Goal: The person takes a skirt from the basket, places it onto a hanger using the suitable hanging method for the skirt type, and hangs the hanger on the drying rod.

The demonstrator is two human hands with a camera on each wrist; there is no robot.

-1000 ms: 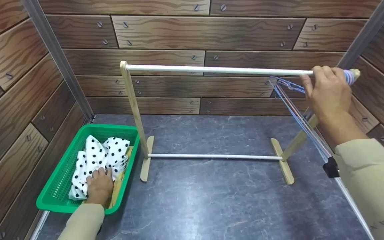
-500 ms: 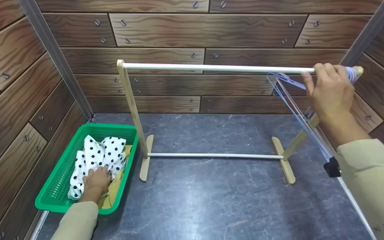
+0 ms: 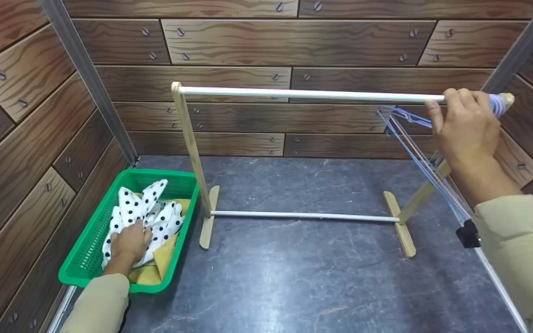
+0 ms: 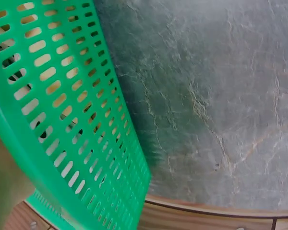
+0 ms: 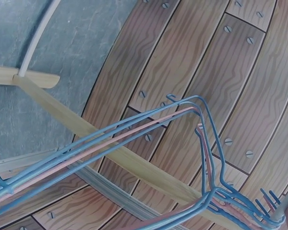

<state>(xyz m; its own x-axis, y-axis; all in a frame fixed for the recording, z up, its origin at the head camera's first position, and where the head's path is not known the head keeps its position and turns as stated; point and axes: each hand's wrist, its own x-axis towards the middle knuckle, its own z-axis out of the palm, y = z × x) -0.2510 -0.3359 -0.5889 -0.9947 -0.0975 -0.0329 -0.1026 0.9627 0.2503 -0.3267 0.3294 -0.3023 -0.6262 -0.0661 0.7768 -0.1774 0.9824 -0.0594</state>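
Note:
My left hand [image 3: 130, 241] is inside the green plastic basket [image 3: 70, 274], its fingers gripping a crumpled white cloth with black dots [image 3: 129, 202]. Its fingertips are sunk in the folds and partly hidden. A mustard-yellow cloth [image 3: 165, 256] lies beneath and to the right of it. With the right hand [image 3: 467, 127] I hold the white top bar [image 3: 303, 95] of a small wooden rack near its right end. Blue and pink wire hangers [image 5: 134, 125] hang from the bar beside that hand, their hooks bunched at the bar's end. The left wrist view shows mostly the basket's slotted wall [image 4: 81, 124].
The rack's left post [image 3: 190, 143] rises right beside the basket. A lower white bar [image 3: 303, 215] joins the two wooden feet. Wood-patterned walls [image 3: 229, 41] enclose the dark marbled floor [image 3: 266, 273]. A black clip [image 3: 468, 234] shows near the right sleeve.
My left hand has shifted slightly within the basket, and the dotted cloth has been pulled into a new shape, with more yellow cloth showing. The right hand stays on the bar.

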